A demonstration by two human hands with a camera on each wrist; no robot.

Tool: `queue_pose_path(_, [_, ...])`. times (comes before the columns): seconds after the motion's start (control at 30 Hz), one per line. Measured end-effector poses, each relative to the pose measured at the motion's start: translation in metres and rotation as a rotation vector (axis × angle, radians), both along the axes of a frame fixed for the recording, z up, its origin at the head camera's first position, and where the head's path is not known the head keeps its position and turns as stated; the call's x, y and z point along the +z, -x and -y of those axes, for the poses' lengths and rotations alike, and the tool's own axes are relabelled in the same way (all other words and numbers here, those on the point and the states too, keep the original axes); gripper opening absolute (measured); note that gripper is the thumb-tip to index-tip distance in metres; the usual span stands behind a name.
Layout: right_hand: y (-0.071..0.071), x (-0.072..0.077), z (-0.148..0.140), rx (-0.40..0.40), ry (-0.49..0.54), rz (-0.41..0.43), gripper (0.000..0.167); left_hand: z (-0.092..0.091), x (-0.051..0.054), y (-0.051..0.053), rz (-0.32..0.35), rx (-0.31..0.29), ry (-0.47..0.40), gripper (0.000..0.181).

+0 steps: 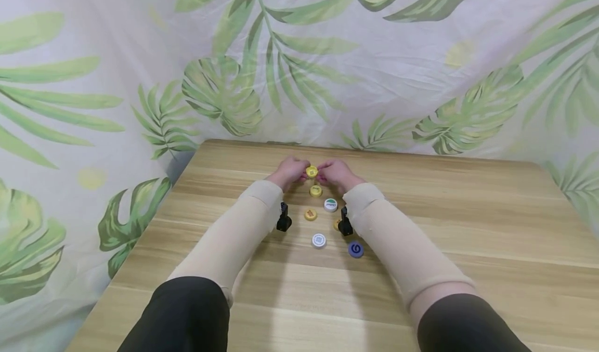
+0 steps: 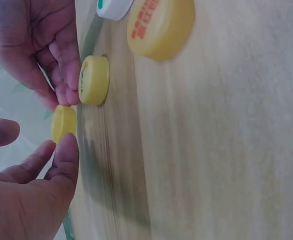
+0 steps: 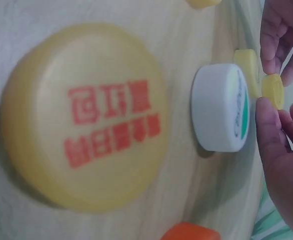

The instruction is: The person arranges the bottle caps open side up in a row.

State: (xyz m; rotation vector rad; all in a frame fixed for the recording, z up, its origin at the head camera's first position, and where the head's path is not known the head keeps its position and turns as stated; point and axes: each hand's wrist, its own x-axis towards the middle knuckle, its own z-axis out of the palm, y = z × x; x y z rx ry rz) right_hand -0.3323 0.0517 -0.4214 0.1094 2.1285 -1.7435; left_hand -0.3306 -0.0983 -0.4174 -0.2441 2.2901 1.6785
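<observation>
A small yellow cap (image 1: 311, 172) (image 2: 64, 123) (image 3: 273, 91) is held on opposite sides by the fingertips of both hands, just above the wooden table. Thumb and finger of the left hand (image 1: 291, 171) (image 2: 31, 195) pinch one edge. At the other edge, the right hand (image 1: 338, 174) (image 3: 286, 165) has its thumb and a finger on the cap. Directly below on the table, in the head view, lies a second yellow cap (image 1: 315, 191) (image 2: 94, 80), touched by neither hand as far as I can tell.
Nearer the person on the table (image 1: 468, 300) lie a white cap with green (image 1: 330, 205) (image 3: 220, 107), a yellow cap with red print (image 1: 311, 214), a white cap (image 1: 318, 240) and a blue cap (image 1: 355, 249). The right wrist camera partly hides another cap (image 1: 336, 225). A leaf-patterned cloth (image 1: 304, 81) hangs behind.
</observation>
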Motion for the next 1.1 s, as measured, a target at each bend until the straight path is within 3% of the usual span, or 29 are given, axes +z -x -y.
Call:
queue_pose_path(0.23, [-0.001,-0.004,0.001,0.043,-0.07,0.006,0.035,-0.001,-0.004,-0.007,0.04,0.025,-0.021,0.038])
queue_pose_path(0.63, [0.0,-0.006,0.004,0.075,-0.13,-0.007,0.029,0.001,-0.007,-0.011,0.022,0.044,0.065,0.039])
queue_pose_path(0.83, [-0.002,-0.004,-0.001,0.038,-0.167,0.001,0.028,0.003,-0.007,-0.015,0.032,0.025,0.151,0.047])
queue_pose_path(1.0, [-0.005,0.001,-0.012,0.104,-0.192,0.013,0.026,0.009,-0.005,-0.024,0.041,-0.01,0.194,0.04])
queue_pose_path(1.1, [-0.006,0.003,-0.018,0.145,-0.232,0.019,0.023,0.012,-0.004,-0.031,0.019,-0.068,0.244,0.032])
